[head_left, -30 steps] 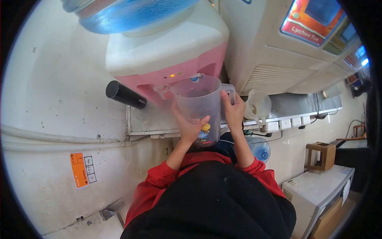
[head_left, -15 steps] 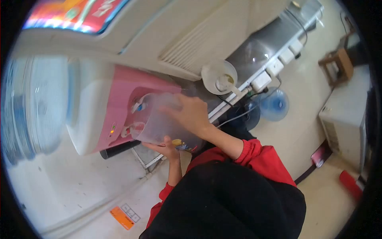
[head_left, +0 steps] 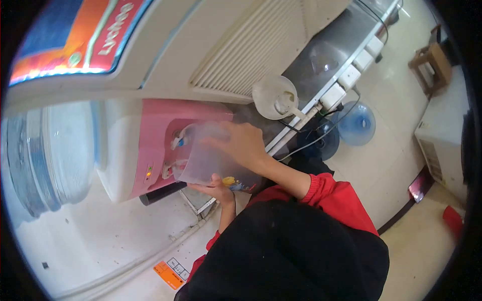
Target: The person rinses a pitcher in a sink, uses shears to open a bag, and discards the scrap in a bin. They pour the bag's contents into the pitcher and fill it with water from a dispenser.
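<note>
A translucent plastic pitcher with a coloured cartoon print is tilted, its mouth facing the taps of a pink and white water dispenser. My right hand grips it on the upper side. Beneath its lower side, my left hand supports it, thumb against the wall. The blue-marked tap and a second tap are beside the mouth. Whether water is flowing cannot be made out.
A large water bottle sits on the dispenser. Near the metal counter's edge are a white round container and power sockets. A blue bottle, cables, a wooden stool and a white appliance are to the right.
The view has shifted slightly, showing more of the lettered panel. Both hands keep hold of the pitcher at the taps, with little change between them.
</note>
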Action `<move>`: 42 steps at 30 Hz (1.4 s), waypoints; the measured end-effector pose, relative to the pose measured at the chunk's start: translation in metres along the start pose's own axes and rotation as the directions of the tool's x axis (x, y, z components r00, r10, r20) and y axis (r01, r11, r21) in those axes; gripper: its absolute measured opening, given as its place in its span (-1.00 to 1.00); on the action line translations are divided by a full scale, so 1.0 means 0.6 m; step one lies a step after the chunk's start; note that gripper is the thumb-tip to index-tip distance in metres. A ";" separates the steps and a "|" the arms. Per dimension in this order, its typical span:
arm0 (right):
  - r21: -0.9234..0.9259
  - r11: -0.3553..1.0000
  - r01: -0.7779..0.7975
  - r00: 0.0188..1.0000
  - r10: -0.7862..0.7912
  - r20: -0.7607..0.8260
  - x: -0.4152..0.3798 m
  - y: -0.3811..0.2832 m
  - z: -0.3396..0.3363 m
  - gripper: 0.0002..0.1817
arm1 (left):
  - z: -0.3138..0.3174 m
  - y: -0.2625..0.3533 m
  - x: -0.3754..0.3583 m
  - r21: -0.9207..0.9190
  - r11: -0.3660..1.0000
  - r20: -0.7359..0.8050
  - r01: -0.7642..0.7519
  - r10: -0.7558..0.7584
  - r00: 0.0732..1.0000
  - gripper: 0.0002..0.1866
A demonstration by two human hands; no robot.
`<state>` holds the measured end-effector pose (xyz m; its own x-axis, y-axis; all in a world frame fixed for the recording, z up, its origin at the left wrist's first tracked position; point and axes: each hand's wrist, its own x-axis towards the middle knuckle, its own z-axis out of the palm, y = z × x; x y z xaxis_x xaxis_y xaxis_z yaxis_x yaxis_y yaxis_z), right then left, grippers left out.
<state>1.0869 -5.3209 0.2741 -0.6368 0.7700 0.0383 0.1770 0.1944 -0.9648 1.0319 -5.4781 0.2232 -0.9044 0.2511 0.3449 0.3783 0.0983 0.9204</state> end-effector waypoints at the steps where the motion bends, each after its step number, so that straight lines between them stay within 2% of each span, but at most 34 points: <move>1: 0.011 1.000 -0.006 1.000 0.006 -0.013 -0.001 -0.003 -0.001 -0.41 | 0.003 0.004 0.000 -0.015 1.000 -0.010 0.007 -0.007 1.000 -0.12; 4: 0.059 0.998 -0.009 1.000 0.009 -0.010 -0.003 -0.008 -0.002 -0.44 | 0.010 0.030 -0.003 0.029 0.994 -0.039 0.109 -0.108 0.993 -0.04; 6: 0.108 0.994 -0.002 1.000 -0.001 0.026 -0.003 0.001 0.001 -0.46 | 0.007 0.027 -0.009 0.023 0.999 -0.034 0.045 -0.044 0.998 0.00; 9: 0.276 0.960 -0.037 0.995 0.011 0.095 -0.021 0.005 -0.010 -0.56 | -0.004 0.010 -0.026 0.036 0.999 -0.023 -0.031 0.032 0.999 0.00; 12: 0.258 0.963 -0.084 0.992 0.057 0.110 -0.049 0.009 -0.019 -0.64 | -0.004 0.021 -0.036 -0.043 0.996 0.036 -0.077 0.079 0.996 0.03; 15: 0.379 0.918 -0.117 0.989 0.072 0.130 -0.083 0.003 -0.034 -0.67 | -0.011 0.029 -0.052 -0.102 0.987 0.096 -0.128 0.138 0.986 0.10; 17: 0.374 0.926 -0.055 0.994 0.015 0.109 -0.119 0.027 -0.047 -0.68 | -0.021 0.032 -0.061 -0.145 0.974 0.151 -0.172 0.193 0.970 0.16; 19: 0.370 0.928 0.036 0.997 -0.058 0.049 -0.143 0.032 -0.058 -0.67 | -0.031 0.044 -0.066 -0.219 0.953 0.222 -0.209 0.257 0.940 0.23; 21: 0.353 0.923 0.154 0.988 -0.145 -0.051 -0.166 0.022 -0.073 -0.62 | -0.039 0.062 -0.063 -0.208 0.945 0.269 -0.251 0.302 0.915 0.25; 23: 0.307 0.891 0.333 0.929 -0.255 -0.268 -0.177 0.018 -0.073 -0.55 | -0.038 0.076 -0.052 -0.229 0.930 0.312 -0.288 0.350 0.883 0.27; 26: 0.197 0.868 0.456 0.827 -0.331 -0.455 -0.215 -0.017 -0.081 -0.46 | -0.048 0.088 -0.038 -0.279 0.898 0.354 -0.340 0.425 0.833 0.28; 27: 0.244 0.857 0.454 0.825 -0.301 -0.478 -0.234 -0.023 -0.084 -0.45 | -0.052 0.093 -0.041 -0.302 0.885 0.351 -0.354 0.448 0.822 0.28; 30: 0.225 0.869 0.441 0.806 -0.273 -0.526 -0.299 -0.014 -0.089 -0.46 | -0.075 0.115 -0.064 -0.359 0.853 0.337 -0.379 0.497 0.800 0.27; 32: 0.130 0.876 0.464 0.728 -0.294 -0.619 -0.331 0.005 -0.073 -0.39 | -0.100 0.131 -0.085 -0.386 0.834 0.314 -0.395 0.521 0.794 0.27; 33: 0.289 0.859 0.423 0.815 -0.221 -0.535 -0.346 0.014 -0.068 -0.22 | -0.115 0.136 -0.094 -0.397 0.825 0.300 -0.402 0.531 0.793 0.27; 36: 0.301 0.905 0.301 0.879 -0.141 -0.456 -0.386 0.029 -0.070 -0.24 | -0.156 0.146 -0.128 -0.432 0.806 0.269 -0.404 0.543 0.795 0.26; 39: 0.349 0.882 0.318 0.874 -0.130 -0.469 -0.449 0.012 -0.073 -0.25 | -0.191 0.153 -0.168 -0.471 0.807 0.301 -0.357 0.527 0.795 0.25; 41: 0.322 0.882 0.344 0.835 -0.130 -0.535 -0.490 0.001 -0.073 -0.25 | -0.198 0.167 -0.192 -0.493 0.792 0.303 -0.359 0.544 0.783 0.24; 42: 0.304 0.884 0.354 0.810 -0.127 -0.573 -0.510 -0.001 -0.077 -0.24 | -0.199 0.170 -0.208 -0.519 0.798 0.306 -0.307 0.509 0.804 0.24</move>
<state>1.3164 -5.5288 0.2748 -0.1080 0.9470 0.3025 -0.2975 0.2595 -0.9188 1.1600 -5.6141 0.2961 -0.4743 0.5470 0.6898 0.4773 -0.4986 0.7236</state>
